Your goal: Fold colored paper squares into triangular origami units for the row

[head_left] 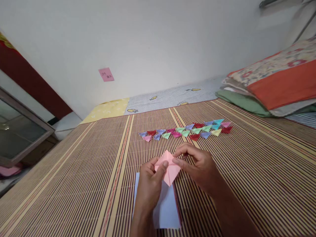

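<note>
A pink sheet of origami paper [170, 171], folded into a diamond with creases meeting near its middle, is held up between both hands. My left hand [150, 184] grips its left side, thumb lying across the front. At the right corner, the thumb and index finger of my right hand [197, 163] pinch the paper's edge. Beneath the hands lies a stack of paper [168, 210] with a light blue sheet on top, partly hidden by my left hand and wrist. Beyond the hands, several small folded paper pieces [185, 133] in many colours sit in rows.
A striped bamboo mat [98, 171] covers the bed. Folded bedding and a red-orange floral cushion [283, 82] are piled at the right. Patterned cloth [163, 98] runs along the white wall, where a pink note [106, 74] is stuck. A glass-paned frame [19, 128] stands at the left.
</note>
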A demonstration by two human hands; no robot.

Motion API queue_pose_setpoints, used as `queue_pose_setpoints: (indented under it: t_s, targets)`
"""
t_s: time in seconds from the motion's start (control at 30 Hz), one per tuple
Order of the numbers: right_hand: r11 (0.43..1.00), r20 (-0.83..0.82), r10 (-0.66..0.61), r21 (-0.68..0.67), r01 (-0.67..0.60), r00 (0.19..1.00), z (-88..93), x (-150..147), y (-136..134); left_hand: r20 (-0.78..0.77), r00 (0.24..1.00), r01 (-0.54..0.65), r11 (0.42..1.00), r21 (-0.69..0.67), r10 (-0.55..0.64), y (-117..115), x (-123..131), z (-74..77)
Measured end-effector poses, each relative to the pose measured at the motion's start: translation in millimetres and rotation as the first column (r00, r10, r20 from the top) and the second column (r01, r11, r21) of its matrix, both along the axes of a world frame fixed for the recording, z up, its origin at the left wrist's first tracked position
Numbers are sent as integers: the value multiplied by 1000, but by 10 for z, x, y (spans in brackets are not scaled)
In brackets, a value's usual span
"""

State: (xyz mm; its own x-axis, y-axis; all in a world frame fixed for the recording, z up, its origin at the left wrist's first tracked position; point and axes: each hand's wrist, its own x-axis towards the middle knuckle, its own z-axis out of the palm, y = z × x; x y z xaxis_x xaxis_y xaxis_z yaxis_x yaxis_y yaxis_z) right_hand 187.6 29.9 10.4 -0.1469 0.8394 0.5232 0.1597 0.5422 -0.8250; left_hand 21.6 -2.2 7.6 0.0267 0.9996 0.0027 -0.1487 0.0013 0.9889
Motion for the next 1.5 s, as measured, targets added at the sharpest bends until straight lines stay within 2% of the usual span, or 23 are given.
queue_pose_setpoints:
  t_s: [0.13,0.4,0.5,0.63,0.8,1.07,1.3,1.5]
  targets:
    - [1000,-10,12,14,-12,1000,25,-10,-6,-43,999,21,1000,4,-21,-4,-1,29]
    - [993,-5,27,-111,-27,1000,-9,-5,-4,-115,988,106,994,20,-103,-16,7,61]
    - [991,8,30,-134,-28,1000,-7,-5,-6,-143,985,105,994,14,-102,-13,-1,44]
    - [991,23,41,-132,-38,999,-1,16,-8,-149,986,76,997,10,-74,-2,-3,24]
    - [993,-5,81,-90,-81,997,-14,38,-13,-153,982,111,994,16,-108,-3,7,19]
    - [972,-72,63,-220,-78,995,34,0,-46,-245,962,134,991,22,-125,-32,-22,41]
    - [974,-114,53,-213,-76,992,-25,6,-30,-160,976,152,988,17,-148,-29,-12,28]
    - [978,23,123,-174,-117,992,21,44,-52,-213,967,149,988,39,-137,-24,-27,8]
